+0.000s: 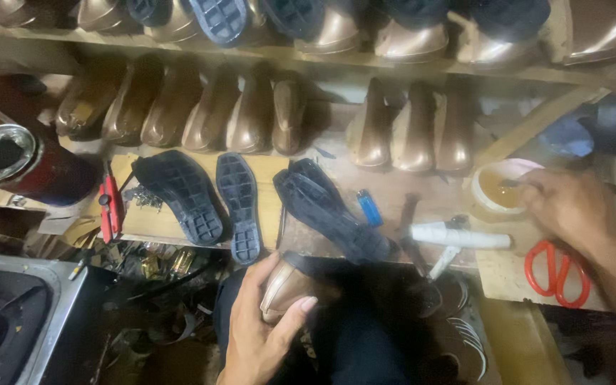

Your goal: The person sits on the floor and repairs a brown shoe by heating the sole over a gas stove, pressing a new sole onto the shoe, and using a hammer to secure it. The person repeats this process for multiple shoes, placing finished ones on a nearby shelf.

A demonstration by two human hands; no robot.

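Cluttered cobbler's counter point(386, 189) under shelves of bronze shoe uppers.
Left hand point(258, 335), bottom centre, clamps a bronze shoe point(284, 289), probably light and slick; right hand point(568, 203), fingers together, dips into a glue bowl point(490, 203).

Three black rubber soles point(240, 203) lie mid-counter point(401, 196), w/ bronze shoe uppers point(201, 107) behind; glue bowl point(500, 187) at right, red-handled scissors point(556, 271) in front of it, dark metal can point(26, 164) far left.

Glossy bronze shoe point(286, 289) on the lap; shallow glue bowl point(500, 187) on the bench.
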